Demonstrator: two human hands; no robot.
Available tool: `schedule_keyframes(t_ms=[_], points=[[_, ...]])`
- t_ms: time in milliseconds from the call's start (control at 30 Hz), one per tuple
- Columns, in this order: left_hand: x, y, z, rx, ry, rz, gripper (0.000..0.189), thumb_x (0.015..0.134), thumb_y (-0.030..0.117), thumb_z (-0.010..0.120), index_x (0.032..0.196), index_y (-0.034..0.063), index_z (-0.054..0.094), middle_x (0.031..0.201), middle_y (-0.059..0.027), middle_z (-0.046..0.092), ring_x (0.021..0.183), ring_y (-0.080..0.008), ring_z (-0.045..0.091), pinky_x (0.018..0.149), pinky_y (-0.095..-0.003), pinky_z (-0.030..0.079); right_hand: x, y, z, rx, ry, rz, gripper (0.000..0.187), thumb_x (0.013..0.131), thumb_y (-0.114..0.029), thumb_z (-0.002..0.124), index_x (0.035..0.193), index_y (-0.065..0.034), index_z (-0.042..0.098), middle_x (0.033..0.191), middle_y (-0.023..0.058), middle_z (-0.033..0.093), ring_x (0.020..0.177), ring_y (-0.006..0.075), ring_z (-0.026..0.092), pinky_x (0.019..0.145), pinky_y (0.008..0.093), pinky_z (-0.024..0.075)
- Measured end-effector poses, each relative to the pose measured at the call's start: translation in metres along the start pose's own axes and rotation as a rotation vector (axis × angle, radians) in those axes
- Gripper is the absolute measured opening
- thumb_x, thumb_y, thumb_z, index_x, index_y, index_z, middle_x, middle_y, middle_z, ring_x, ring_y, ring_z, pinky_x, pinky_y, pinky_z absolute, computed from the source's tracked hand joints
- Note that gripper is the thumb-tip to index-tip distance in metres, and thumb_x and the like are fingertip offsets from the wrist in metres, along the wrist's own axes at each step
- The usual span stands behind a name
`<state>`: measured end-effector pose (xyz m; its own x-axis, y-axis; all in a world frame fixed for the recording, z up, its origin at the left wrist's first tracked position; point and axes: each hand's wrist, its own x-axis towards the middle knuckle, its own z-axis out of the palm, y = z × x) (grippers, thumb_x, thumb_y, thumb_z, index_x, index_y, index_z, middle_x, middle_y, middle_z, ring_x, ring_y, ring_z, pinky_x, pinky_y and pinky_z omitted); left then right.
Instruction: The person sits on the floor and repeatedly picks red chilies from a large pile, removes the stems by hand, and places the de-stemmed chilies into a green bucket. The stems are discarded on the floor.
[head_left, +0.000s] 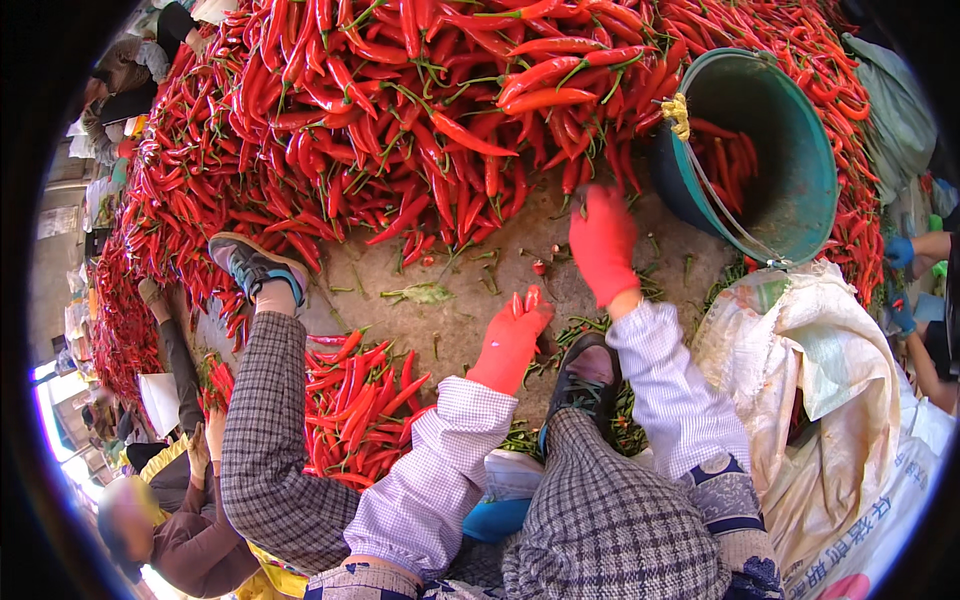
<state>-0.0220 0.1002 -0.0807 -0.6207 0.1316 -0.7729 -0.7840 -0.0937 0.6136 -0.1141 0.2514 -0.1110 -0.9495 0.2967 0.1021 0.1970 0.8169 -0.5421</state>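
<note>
My left hand (514, 337), in a red glove, is closed around red chili peppers whose ends stick out at the top. My right hand (602, 240), also red-gloved and slightly blurred, is raised at the lower edge of a large heap of red chili peppers (420, 135). A small dark thing shows at its fingertips; I cannot tell what it is. Cut green stems (491, 279) and a few pepper ends lie on the floor between the hands. A smaller pile of red chilies (360, 412) lies between my left leg and left forearm.
A green bucket (795, 150) with some chilies leans at the upper right. Below it is a white woven sack (847, 360). My shoes rest on the concrete floor (457, 337). A person (195, 540) sits at lower left; blue-gloved hands (898, 253) show at far right.
</note>
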Motion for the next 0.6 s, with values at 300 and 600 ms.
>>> schedule_keyframes(t_ms=[300, 600], points=[[-0.004, 0.021, -0.029, 0.008, 0.110, -0.003, 0.019, 0.085, 0.018, 0.059, 0.095, 0.0048, 0.049, 0.066, -0.0064, 0.055, 0.053, -0.0181, 0.058, 0.044, -0.0300, 0.044, 0.020, 0.008, 0.017, -0.115, -0.032, 0.050, 0.029, 0.074, -0.024, 0.066, 0.089, -0.0039, 0.052, 0.085, 0.0170, 0.060, 0.078, 0.0362, 0.061, 0.065, 0.0459, 0.0482], [-0.012, 0.032, -0.026, 0.035, 0.184, 0.169, 0.015, 0.086, 0.020, 0.059, 0.090, 0.0089, 0.050, 0.067, -0.0009, 0.052, 0.052, -0.0119, 0.053, 0.046, -0.0250, 0.039, -0.071, 0.014, -0.017, 0.593, -0.283, 0.389, 0.020, 0.081, -0.017, 0.061, 0.085, 0.0016, 0.055, 0.067, 0.0105, 0.057, 0.060, 0.0203, 0.057, 0.056, 0.0343, 0.0447]])
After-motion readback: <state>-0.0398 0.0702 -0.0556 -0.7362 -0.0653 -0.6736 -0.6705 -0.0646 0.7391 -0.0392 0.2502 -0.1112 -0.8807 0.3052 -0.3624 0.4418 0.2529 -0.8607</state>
